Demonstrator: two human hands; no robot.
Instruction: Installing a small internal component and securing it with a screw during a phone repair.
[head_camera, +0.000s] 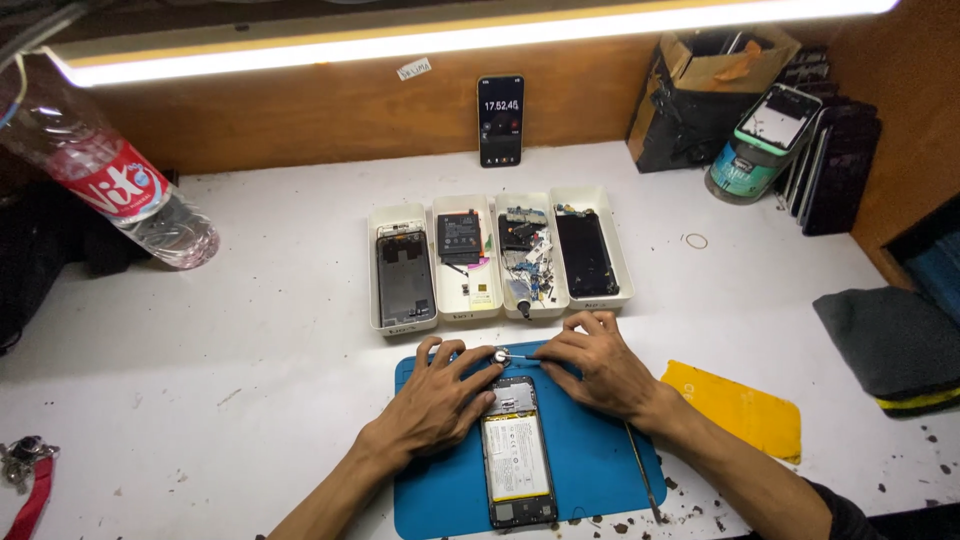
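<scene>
An opened phone (517, 455) with its back off, showing a pale battery, lies lengthwise on a blue work mat (590, 470). My left hand (440, 400) rests on the mat at the phone's upper left, fingers touching its top edge. My right hand (600, 365) sits at the upper right and pinches a thin screwdriver (512, 356) lying sideways, its round silver cap pointing toward my left fingertips just above the phone.
Four white trays (463, 312) behind the mat hold phone shells, a battery and small parts. A phone (500, 120) leans upright on the wooden back wall. A plastic bottle (120, 190) lies left, a yellow cloth (740, 405) and dark cloth (890, 340) right. A metal tool (640, 475) lies on the mat.
</scene>
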